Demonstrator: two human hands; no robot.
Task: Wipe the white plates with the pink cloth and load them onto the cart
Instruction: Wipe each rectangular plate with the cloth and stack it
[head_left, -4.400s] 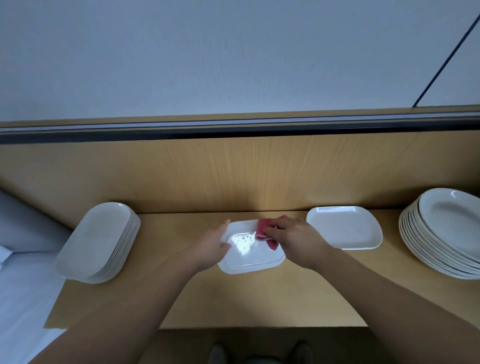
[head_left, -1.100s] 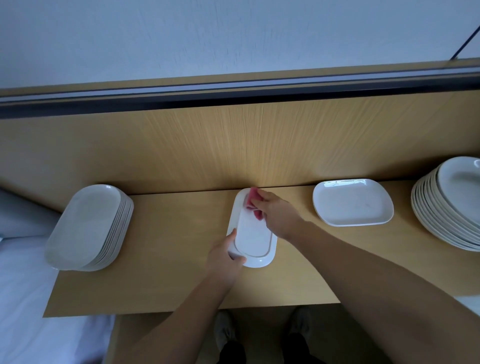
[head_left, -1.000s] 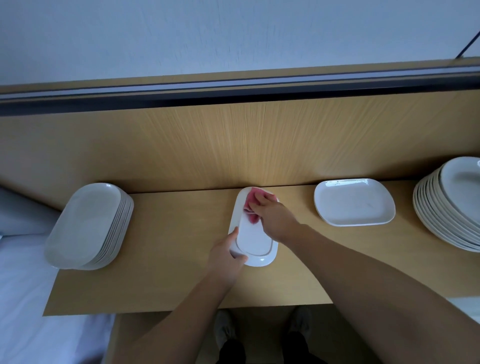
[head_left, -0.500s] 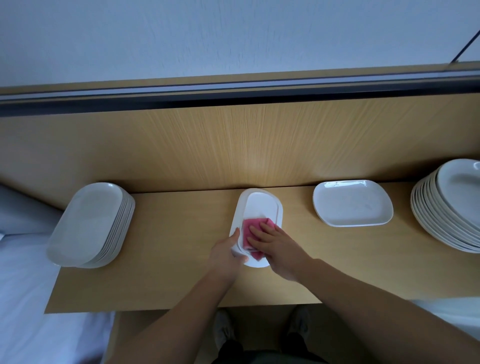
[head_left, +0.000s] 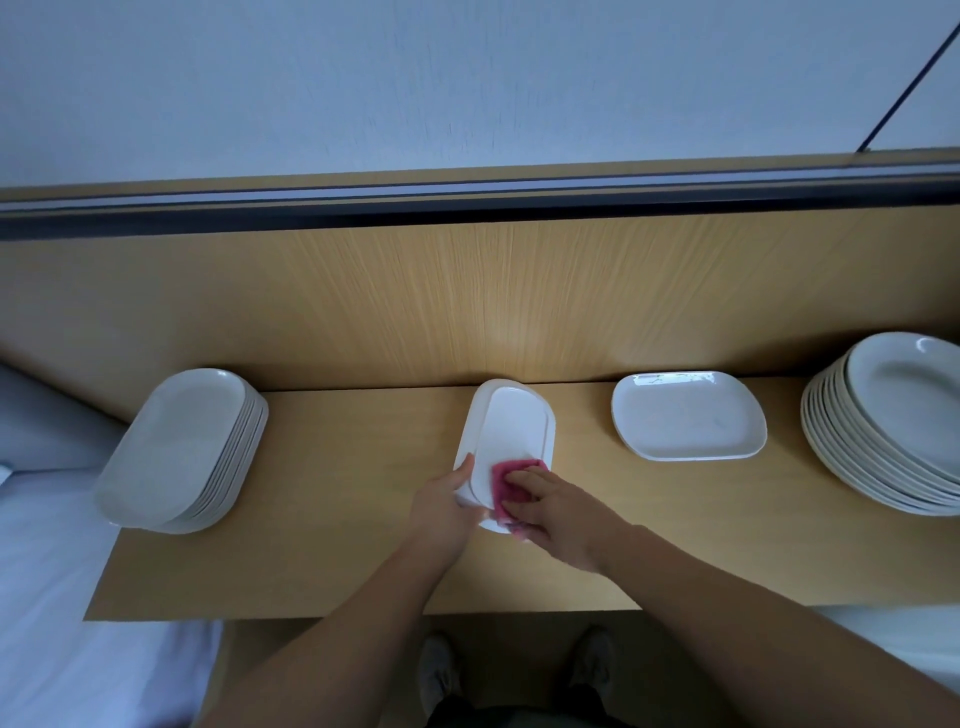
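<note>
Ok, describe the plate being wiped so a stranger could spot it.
On the wooden shelf, between the left stack and the lone plate, lies a white oblong plate. Only it carries the pink cloth, with left hand and right hand on it.

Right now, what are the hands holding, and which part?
The left hand grips the white plate by its near left rim. The right hand presses the pink cloth on the plate's near end.
</note>
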